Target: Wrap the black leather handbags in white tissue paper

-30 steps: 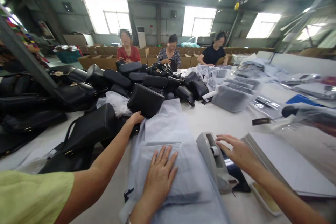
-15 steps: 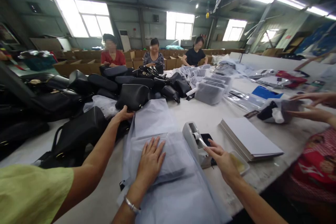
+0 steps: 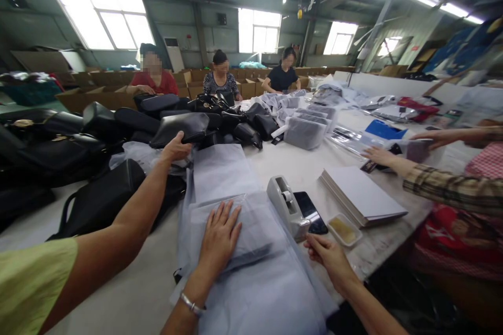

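Note:
My left hand, a silver bracelet at its wrist, lies flat with fingers spread on a bag wrapped in thin white plastic. More plastic sheeting is under it. My right hand is pinched shut just in front of the grey tape dispenser, on a strip of clear tape that hardly shows. Behind the dispenser lies a black phone. From the left, a co-worker's hand in a yellow-green sleeve grips a black handbag.
Black handbags are heaped along the left. A stack of white boards and a small plastic tub stand at right. Another co-worker's hands work on a bag there. Several wrapped bags stand farther back; three people sit across.
My right hand has drawn the tape down and away from the dispenser's roll. My left hand keeps pressing the wrapped bag. The neighbour's hand at left has tilted and shifted the black handbag.

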A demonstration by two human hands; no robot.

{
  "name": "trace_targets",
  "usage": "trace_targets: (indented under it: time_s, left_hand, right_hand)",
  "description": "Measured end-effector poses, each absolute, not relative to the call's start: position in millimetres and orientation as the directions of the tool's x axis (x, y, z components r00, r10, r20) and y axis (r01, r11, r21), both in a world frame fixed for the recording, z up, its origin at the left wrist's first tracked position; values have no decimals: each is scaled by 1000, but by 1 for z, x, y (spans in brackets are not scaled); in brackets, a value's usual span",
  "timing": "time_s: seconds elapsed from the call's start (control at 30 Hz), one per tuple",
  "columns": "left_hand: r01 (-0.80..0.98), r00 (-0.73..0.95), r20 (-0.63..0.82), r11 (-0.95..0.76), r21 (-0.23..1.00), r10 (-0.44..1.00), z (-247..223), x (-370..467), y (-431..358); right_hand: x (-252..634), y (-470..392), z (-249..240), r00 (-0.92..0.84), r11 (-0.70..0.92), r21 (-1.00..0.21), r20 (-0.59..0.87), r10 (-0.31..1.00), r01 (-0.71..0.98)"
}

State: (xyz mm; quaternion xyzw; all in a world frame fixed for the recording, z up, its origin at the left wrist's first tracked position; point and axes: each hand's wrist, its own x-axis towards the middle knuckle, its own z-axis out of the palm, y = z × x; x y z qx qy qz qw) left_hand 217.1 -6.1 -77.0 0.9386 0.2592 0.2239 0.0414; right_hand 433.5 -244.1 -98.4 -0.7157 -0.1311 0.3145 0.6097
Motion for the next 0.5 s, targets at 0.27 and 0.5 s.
trace_targets:
  time_s: [0.27, 0.5]
  left_hand:
    - [462, 767, 393, -862, 209, 507, -78, 219, -5]
    - [452, 779, 317, -835, 314, 541, -71, 216, 7]
  right_hand:
    - [482, -265, -63, 621, -373, -724, 97, 778, 580]
    - [495, -199, 20, 0, 90, -465, 190, 982, 881]
